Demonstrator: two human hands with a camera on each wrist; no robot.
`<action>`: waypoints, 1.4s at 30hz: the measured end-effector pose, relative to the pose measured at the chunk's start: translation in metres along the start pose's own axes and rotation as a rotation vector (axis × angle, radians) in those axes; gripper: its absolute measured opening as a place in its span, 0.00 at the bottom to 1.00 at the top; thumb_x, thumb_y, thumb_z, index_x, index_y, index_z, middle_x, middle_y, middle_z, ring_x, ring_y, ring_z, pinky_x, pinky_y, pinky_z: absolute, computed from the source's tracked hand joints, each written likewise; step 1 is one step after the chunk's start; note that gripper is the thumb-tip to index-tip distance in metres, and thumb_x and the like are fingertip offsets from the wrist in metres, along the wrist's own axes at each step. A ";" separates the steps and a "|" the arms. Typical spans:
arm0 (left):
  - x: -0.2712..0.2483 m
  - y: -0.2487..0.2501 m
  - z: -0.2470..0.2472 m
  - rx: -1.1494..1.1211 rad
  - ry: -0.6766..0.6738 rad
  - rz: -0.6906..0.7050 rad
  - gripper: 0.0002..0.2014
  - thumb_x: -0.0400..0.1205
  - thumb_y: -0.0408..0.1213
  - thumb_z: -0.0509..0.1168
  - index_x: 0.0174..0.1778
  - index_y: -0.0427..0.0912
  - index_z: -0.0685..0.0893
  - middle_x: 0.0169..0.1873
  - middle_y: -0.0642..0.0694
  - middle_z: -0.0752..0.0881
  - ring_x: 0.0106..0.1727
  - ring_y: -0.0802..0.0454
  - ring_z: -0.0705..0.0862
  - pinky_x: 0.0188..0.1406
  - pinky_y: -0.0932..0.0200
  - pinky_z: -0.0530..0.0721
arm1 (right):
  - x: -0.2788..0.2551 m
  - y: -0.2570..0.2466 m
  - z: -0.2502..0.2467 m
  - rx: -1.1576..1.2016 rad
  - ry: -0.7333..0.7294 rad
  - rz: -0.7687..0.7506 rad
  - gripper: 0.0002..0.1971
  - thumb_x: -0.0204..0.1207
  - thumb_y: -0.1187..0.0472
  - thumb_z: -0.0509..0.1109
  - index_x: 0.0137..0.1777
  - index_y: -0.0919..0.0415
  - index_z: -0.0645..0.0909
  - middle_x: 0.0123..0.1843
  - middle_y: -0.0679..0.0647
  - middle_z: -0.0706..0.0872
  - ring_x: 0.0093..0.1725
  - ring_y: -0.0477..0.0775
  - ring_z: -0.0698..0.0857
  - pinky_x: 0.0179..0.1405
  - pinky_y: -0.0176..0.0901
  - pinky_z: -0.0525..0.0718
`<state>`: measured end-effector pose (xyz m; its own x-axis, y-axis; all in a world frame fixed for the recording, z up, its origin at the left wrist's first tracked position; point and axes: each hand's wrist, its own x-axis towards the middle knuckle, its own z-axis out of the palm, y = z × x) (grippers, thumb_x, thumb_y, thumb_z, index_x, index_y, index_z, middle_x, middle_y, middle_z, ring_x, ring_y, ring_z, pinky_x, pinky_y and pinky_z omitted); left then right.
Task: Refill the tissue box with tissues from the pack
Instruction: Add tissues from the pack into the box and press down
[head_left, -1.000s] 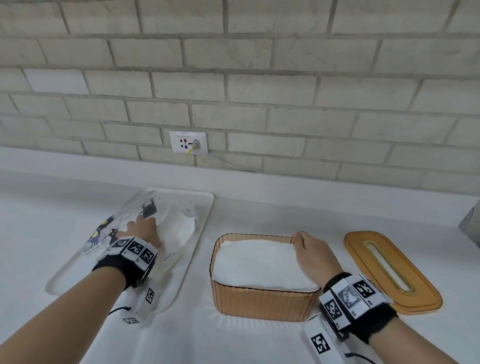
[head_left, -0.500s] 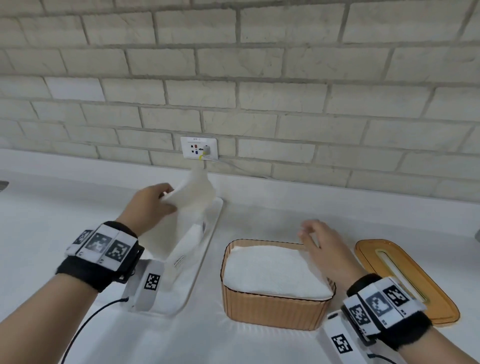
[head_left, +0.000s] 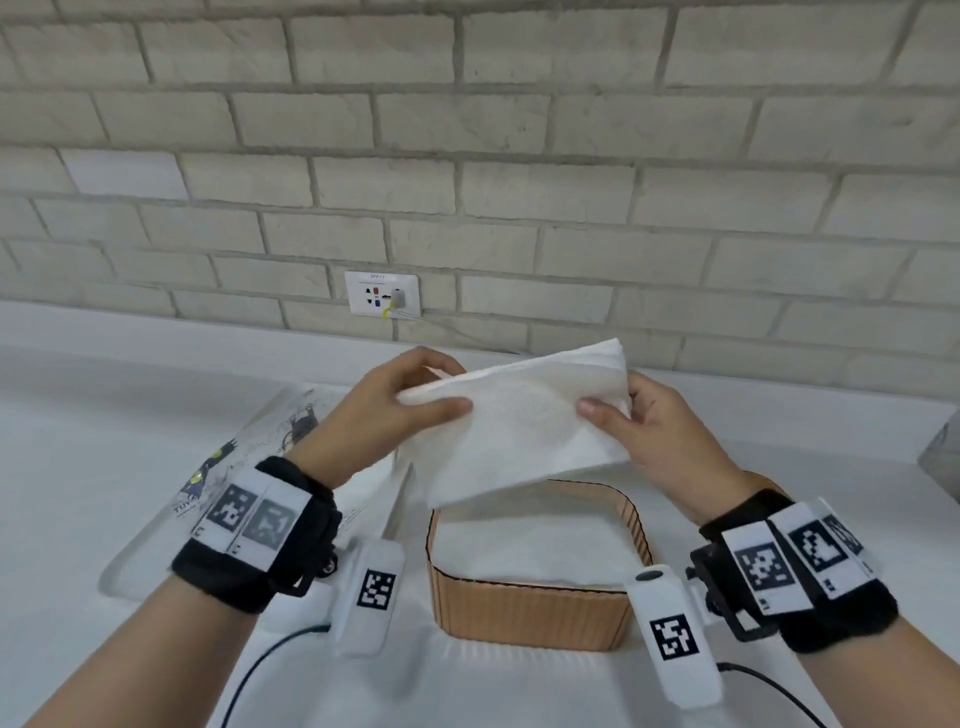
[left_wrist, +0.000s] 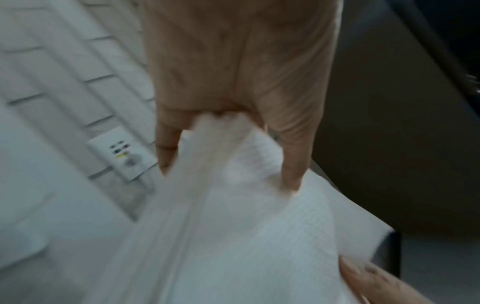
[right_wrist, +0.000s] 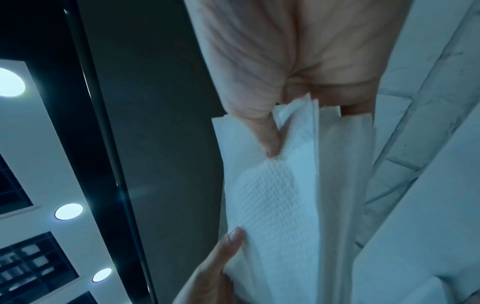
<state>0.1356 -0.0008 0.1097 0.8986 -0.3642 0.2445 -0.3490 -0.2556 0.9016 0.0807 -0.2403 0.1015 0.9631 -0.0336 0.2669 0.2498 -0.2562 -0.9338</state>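
A white stack of folded tissues (head_left: 524, 426) hangs in the air above the orange ribbed tissue box (head_left: 530, 613). My left hand (head_left: 410, 400) pinches its left end, thumb on top. My right hand (head_left: 623, 415) pinches its right end. The box is open and holds white tissues (head_left: 540, 551) inside. In the left wrist view the tissues (left_wrist: 254, 236) run away from my left hand (left_wrist: 233, 164). In the right wrist view my right hand (right_wrist: 298, 131) grips the embossed tissues (right_wrist: 275, 205). The clear printed tissue pack (head_left: 249, 457) lies flat on the counter at the left.
The white counter (head_left: 78, 415) runs along a pale brick wall with a wall socket (head_left: 383, 300). A grey object (head_left: 943, 457) shows at the right edge. Cables (head_left: 260, 670) trail from the wrist cameras across the counter's front.
My left hand lifted a stack of tissues out of the pack and carried it right, over the box. My right hand left the box and took hold of the stack's right end.
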 end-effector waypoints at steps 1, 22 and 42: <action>-0.004 -0.005 0.004 -0.095 0.035 -0.034 0.11 0.76 0.37 0.72 0.53 0.52 0.83 0.49 0.51 0.87 0.44 0.59 0.88 0.38 0.69 0.83 | -0.003 0.002 -0.002 0.018 0.029 -0.006 0.10 0.77 0.63 0.67 0.52 0.46 0.81 0.50 0.41 0.89 0.50 0.37 0.87 0.51 0.29 0.83; -0.022 -0.030 0.056 0.383 -0.100 -0.284 0.40 0.81 0.28 0.61 0.83 0.53 0.46 0.37 0.46 0.81 0.29 0.58 0.77 0.21 0.73 0.73 | -0.033 0.042 -0.002 -0.393 -0.096 0.404 0.30 0.77 0.64 0.68 0.76 0.52 0.58 0.59 0.53 0.81 0.54 0.52 0.82 0.47 0.39 0.80; -0.022 -0.025 0.035 0.965 -0.667 -0.098 0.30 0.77 0.46 0.71 0.73 0.69 0.71 0.77 0.63 0.64 0.62 0.62 0.73 0.69 0.51 0.61 | -0.039 0.042 -0.012 -0.818 -0.533 0.178 0.28 0.73 0.51 0.73 0.72 0.34 0.70 0.78 0.36 0.64 0.77 0.41 0.64 0.77 0.49 0.62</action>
<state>0.1157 -0.0175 0.0693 0.7157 -0.6285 -0.3047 -0.6000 -0.7765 0.1923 0.0528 -0.2619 0.0546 0.9489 0.2509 -0.1912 0.1443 -0.8843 -0.4441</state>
